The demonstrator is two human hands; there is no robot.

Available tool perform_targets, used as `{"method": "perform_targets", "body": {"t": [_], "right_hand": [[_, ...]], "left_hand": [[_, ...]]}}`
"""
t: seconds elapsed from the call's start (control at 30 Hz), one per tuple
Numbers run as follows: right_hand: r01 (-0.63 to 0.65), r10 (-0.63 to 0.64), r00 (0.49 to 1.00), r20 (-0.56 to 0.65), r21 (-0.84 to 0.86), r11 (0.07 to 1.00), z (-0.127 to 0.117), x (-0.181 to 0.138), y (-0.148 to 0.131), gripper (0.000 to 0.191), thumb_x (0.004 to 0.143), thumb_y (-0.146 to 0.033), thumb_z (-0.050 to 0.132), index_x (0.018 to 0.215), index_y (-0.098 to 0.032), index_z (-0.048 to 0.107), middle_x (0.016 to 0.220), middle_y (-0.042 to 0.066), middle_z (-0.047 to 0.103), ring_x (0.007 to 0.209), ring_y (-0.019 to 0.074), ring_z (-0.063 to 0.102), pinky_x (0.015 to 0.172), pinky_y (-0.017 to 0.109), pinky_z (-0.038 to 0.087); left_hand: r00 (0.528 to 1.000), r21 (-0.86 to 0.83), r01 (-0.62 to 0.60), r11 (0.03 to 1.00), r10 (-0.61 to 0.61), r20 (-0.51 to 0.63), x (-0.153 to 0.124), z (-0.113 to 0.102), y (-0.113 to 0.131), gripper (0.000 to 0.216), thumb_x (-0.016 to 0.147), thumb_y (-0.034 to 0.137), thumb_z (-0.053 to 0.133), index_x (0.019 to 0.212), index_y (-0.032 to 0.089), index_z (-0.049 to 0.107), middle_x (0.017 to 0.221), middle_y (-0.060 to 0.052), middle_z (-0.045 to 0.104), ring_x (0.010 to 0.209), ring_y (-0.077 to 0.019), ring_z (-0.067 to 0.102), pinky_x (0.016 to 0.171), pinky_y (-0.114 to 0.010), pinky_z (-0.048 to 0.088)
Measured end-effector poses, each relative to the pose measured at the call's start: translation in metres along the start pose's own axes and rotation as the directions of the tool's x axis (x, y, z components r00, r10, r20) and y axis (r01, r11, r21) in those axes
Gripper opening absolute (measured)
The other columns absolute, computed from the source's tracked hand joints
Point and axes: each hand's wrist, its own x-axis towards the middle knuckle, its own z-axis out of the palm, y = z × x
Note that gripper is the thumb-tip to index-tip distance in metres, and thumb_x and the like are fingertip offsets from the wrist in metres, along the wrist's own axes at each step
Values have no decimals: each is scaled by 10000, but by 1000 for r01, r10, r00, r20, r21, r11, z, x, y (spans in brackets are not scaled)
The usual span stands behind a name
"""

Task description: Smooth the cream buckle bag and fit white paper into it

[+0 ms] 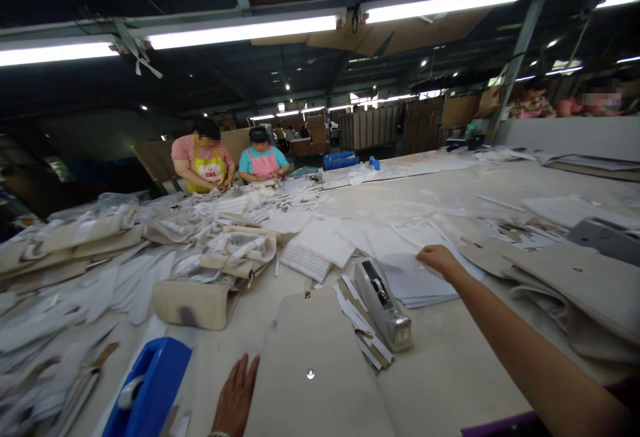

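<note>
My left hand (236,394) lies flat and open on the table, its fingers against the left edge of a beige bag flap (313,370) with a metal snap. My right hand (439,260) reaches far forward and rests on a stack of white paper sheets (417,280). Its fingers curl down onto the top sheet, and whether they pinch it cannot be made out. A grey tape dispenser (383,304) stands between the flap and the stack.
A blue tape dispenser (150,387) sits at the near left. Beige bags (195,300) and white paper lie piled to the left, beige flaps (580,284) to the right. Two people (203,157) work at the far end of the table.
</note>
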Motion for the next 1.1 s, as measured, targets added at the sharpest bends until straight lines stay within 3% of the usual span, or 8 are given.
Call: {"method": "perform_targets", "body": {"t": [0.17,0.27,0.43,0.57,0.7,0.83,0.93,1.1], "right_hand": [[71,-77,997,4,349,935,-5,-66,-55,311,672,-426,529,751,-128,570,678,33,550,583,107,466,537,222,378],[146,-195,981,12,619,772,5,-126,-100,345,593,-458,637,731,-149,568,910,60,573,727,134,510,636,231,414],[244,-414,898,147,618,748,55,-206,-149,331,656,-484,596,680,-158,538,1065,78,518,959,219,479,826,308,394],[141,-407,841,357,580,802,101,-233,-153,350,649,-507,575,657,-162,511,1028,68,520,953,220,474,830,318,380],[-4,-390,766,511,610,792,124,-248,-149,360,631,-498,593,643,-156,481,1007,73,522,951,225,471,828,313,359],[119,-459,719,522,558,821,130,-258,-145,283,694,-429,558,661,-163,470,1010,57,521,965,209,464,838,305,342],[249,-493,707,507,474,845,126,-261,-147,233,733,-386,510,665,-168,466,976,40,534,932,188,476,827,292,342],[456,-543,725,424,296,839,113,-261,-157,189,754,-358,459,695,-180,479,897,25,548,847,175,484,777,290,352]], "left_hand": [[995,-129,66,989,-55,84,-1,-15,6,566,781,23,103,1255,264,298,1364,-17,264,1265,-177,255,1017,-344,344],[989,-205,96,974,-70,132,-3,-22,7,515,802,72,173,1268,258,288,1380,-42,226,1281,-201,213,1039,-374,301],[993,-438,93,894,-54,102,-10,-14,-2,456,813,233,316,1268,204,316,1380,-81,222,1289,-215,190,1082,-397,226],[976,-750,123,650,-216,-27,-10,-23,-12,449,802,349,353,1170,109,442,1343,-117,291,1263,-194,254,1090,-395,230],[922,-968,80,237,-388,-19,-8,-78,-9,434,763,412,417,1060,108,503,1223,-128,425,1152,-178,400,1018,-355,351],[960,-942,203,-267,-135,246,-9,-138,13,504,751,481,429,1072,93,440,1034,-140,517,853,-147,563,827,-326,467],[928,-861,353,-366,21,372,-10,-161,34,497,734,488,467,1060,115,422,929,-102,519,760,-124,571,767,-300,472],[849,-784,528,-328,200,489,-8,-168,60,562,702,614,404,1077,195,394,820,-47,511,644,-107,547,643,-290,475]]}}
